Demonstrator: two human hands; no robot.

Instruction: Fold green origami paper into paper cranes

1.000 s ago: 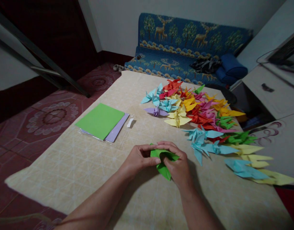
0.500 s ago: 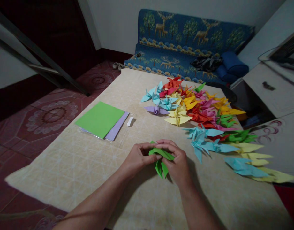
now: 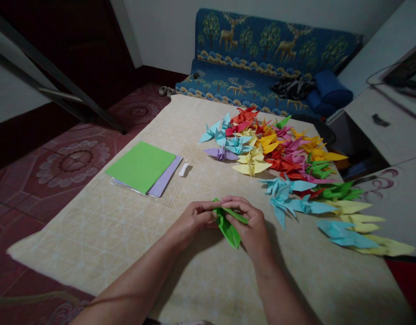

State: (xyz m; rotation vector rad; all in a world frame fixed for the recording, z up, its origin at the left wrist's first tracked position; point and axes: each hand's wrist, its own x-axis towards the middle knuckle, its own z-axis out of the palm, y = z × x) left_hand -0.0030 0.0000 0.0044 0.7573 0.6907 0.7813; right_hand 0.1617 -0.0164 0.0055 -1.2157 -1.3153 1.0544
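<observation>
Between my two hands, just above the table, is a green paper crane (image 3: 228,231), partly folded, with narrow flaps pointing down and to the right. My left hand (image 3: 196,220) pinches its upper left end between thumb and fingers. On the other side, my right hand (image 3: 253,225) grips a long flap, its fingers curled over the top of the paper. Fingers hide part of the folds. Many finished paper cranes (image 3: 251,163) in red, yellow, blue, pink, orange, purple and green lie in a cluster to the right, beyond my right hand.
A stack of square paper, with a green sheet (image 3: 143,166) over purple ones (image 3: 166,178), lies on the left of the cloth-covered table (image 3: 102,234). A small white paper piece (image 3: 184,169) sits beside it. Behind stands a blue patterned sofa (image 3: 235,76); a white cabinet (image 3: 390,126) is at right.
The green paper has turned in my hands, and its lower flaps now lie closer together. My left fingers have straightened somewhat along its upper edge. The cranes and stack stay put.
</observation>
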